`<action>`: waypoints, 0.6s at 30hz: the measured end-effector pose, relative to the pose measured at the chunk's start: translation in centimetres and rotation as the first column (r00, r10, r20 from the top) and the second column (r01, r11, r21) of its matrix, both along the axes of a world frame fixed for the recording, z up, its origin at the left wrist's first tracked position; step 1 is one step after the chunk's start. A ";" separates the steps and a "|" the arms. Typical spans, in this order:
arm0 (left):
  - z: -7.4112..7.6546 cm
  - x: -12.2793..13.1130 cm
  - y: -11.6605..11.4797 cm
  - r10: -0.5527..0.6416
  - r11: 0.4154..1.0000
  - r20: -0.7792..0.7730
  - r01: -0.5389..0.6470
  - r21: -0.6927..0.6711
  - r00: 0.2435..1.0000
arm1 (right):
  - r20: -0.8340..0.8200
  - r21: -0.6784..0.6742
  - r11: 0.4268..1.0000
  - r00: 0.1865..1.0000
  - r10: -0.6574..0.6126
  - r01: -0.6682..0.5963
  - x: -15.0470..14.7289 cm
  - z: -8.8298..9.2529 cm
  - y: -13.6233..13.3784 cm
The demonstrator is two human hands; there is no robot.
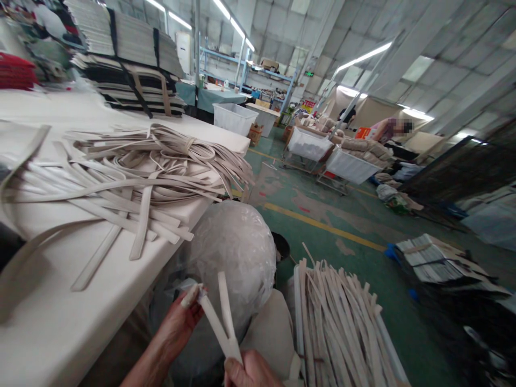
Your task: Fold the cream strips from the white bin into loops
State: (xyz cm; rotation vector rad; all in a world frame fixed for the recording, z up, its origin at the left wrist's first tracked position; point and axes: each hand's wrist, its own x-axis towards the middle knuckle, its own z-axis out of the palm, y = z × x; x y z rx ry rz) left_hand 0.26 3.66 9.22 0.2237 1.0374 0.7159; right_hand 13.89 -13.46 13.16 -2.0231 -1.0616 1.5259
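My right hand (250, 370) is closed around beige fabric straps (221, 329) at the bottom centre. From its grip two strap lengths rise in a V. One length leans up to my left hand (186, 312), whose fingers pinch around its end. A finger of that hand carries a pale wrapping. The other length stands free, its end pointing up. Behind both hands sits a large round bundle in clear plastic (236, 252). A tangled pile of similar straps (161, 166) lies on the table to the left, some ends hanging over its edge.
The white-covered table (44, 317) fills the left side. A white bin (297, 301) packed with long straps (342, 322) stands at lower right. Strapped stacks of fabric (133, 59) sit at the table's far end. Carts (308, 144) and a bent-over person (389, 129) are farther off.
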 end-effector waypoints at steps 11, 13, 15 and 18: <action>-0.3 -0.1 -1.0 -0.121 0.990 0.025 0.119 0.074 0.992 | -0.158 0.081 0.997 0.987 -0.002 0.015 0.7 -2.0 1.0; -0.3 0.1 -1.8 -0.176 0.982 0.045 0.173 0.077 0.983 | -0.218 0.067 0.998 0.976 0.011 0.004 0.7 -2.3 1.9; -0.3 0.5 -2.6 -0.253 0.965 0.066 0.247 0.094 0.965 | -0.253 0.071 0.997 0.967 0.020 -0.002 0.6 -2.4 2.8; -0.2 0.9 -3.3 -0.305 0.947 0.065 0.295 0.127 0.950 | -0.290 0.137 0.990 0.957 0.003 0.038 0.7 -2.0 3.3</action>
